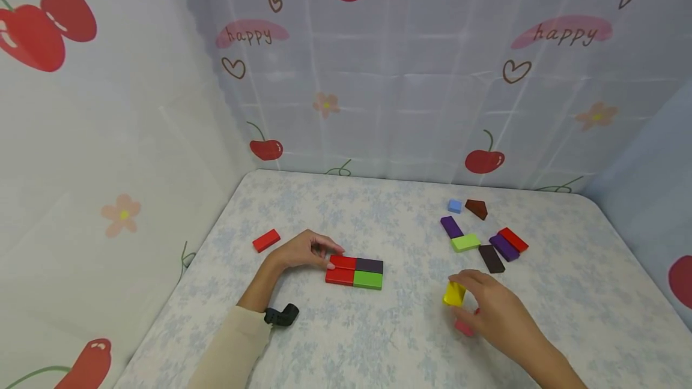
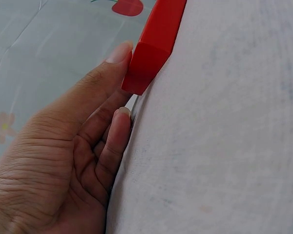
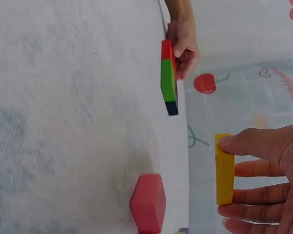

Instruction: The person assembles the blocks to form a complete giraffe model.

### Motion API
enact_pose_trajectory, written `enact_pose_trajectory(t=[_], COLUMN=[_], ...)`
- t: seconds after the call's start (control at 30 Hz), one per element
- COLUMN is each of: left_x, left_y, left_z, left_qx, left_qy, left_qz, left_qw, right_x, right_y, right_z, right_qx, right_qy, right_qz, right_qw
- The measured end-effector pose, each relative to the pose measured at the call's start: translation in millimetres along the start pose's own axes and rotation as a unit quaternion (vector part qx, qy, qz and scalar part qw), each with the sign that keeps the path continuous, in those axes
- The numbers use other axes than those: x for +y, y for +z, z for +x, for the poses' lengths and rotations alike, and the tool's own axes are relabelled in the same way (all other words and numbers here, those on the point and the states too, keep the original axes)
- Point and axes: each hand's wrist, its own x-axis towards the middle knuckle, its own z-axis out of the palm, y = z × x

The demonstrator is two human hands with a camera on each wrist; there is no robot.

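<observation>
We see a tabletop (image 1: 378,341) covered with a pale flowered cloth, and cherry-printed curtains (image 1: 411,77) stand around it on three sides.

In the middle lies a flat rectangle made of four blocks (image 1: 354,272): two red ones on the left, a dark purple and a green one on the right, all touching. We think they lie so tightly because the left hand (image 1: 303,251) steadies them. This hand rests on the cloth, and its nearly straight fingers (image 2: 118,63) press against the end of the red block (image 2: 149,58); they grip nothing.

To the right, well apart, a loose group of blocks (image 1: 483,239) waits: purple, green, brown, red and a small blue one. One more red block (image 1: 266,240) lies alone at the left.

The right hand (image 1: 494,308) hovers just above the cloth and pinches a yellow block (image 3: 224,168) by its long sides, thumb against fingers. A pink hexagonal block (image 3: 148,202) lies under this hand on the cloth.
</observation>
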Motion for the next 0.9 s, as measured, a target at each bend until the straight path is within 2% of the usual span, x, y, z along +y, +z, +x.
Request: enact_pose_trajectory(t=[0.23, 0.4, 0.53, 0.73, 0.9], left_x=[1.1, 0.8, 1.0, 1.1, 0.8], left_y=[0.9, 1.4, 1.2, 0.9, 0.4], left_z=[0.8, 1.2, 0.6, 0.1, 0.8], left_qx=[0.0, -0.001, 0.0, 0.002, 0.002], left_qy=[-0.003, -0.001, 0.002, 0.001, -0.005], left_qz=[-0.002, -0.004, 0.0, 0.004, 0.004], left_qw=[1.0, 1.0, 1.0, 1.0, 1.0], right_x=[-32, -49, -64, -86, -100], right_y=[20, 33, 42, 55, 65], right_z=[7.5, 10.4, 15.9, 25.9, 33.6], right_qx=[-0.021, -0.068, -0.098, -0.097, -0.09], right_qy=[-0.024, -0.056, -0.098, -0.166, -0.201], right_qz=[-0.003, 0.017, 0.021, 0.003, -0.015], right_qw=[0.9995, 0.9959, 0.9902, 0.9814, 0.9754])
